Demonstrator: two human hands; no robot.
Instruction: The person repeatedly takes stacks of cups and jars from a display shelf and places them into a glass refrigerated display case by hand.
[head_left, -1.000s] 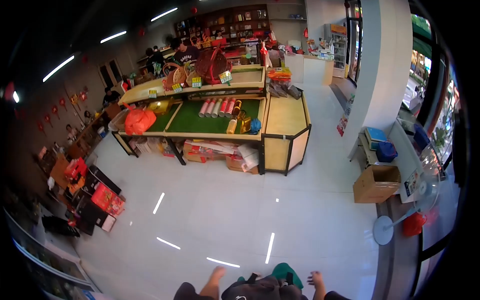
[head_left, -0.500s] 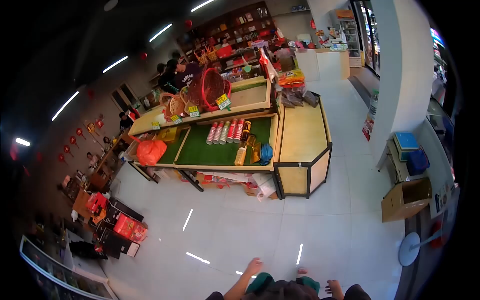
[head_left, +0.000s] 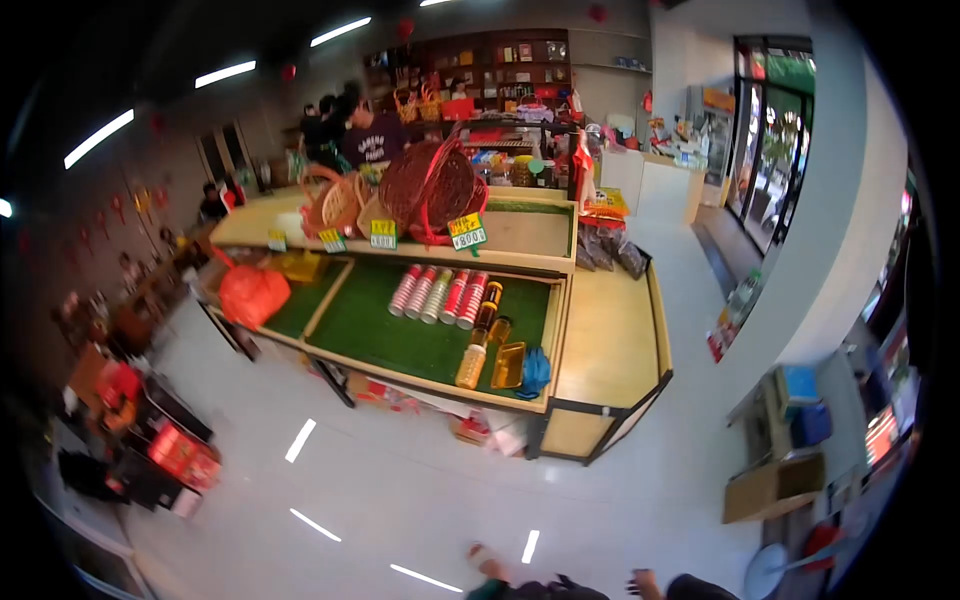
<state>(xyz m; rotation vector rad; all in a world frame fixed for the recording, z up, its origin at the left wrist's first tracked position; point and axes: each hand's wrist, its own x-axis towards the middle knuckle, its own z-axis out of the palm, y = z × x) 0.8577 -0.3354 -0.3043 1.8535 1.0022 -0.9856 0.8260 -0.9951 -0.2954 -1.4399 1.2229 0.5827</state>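
My right hand hangs low at the bottom edge, beside my dark sleeve. Its fingers look loosely apart, with nothing seen in them. My left hand is out of the picture. Left of the right hand, my foot shows below a green trouser leg. Ahead stands a wooden display stand lined with green mat. On it lies a row of red and silver cans, near a jar with an orange lid, an amber container and a blue bundle. A red plastic bag sits at its left end.
Wicker baskets and price tags line the upper shelf. A person in a dark shirt is behind it. On the right stand a pillar, a cardboard box and a round-based stand. Red boxes are at left.
The display stand appears nearer and larger, and the view has tilted. My left hand has dropped out of sight. My right hand sits a little further left and lower, and one foot shows further left.
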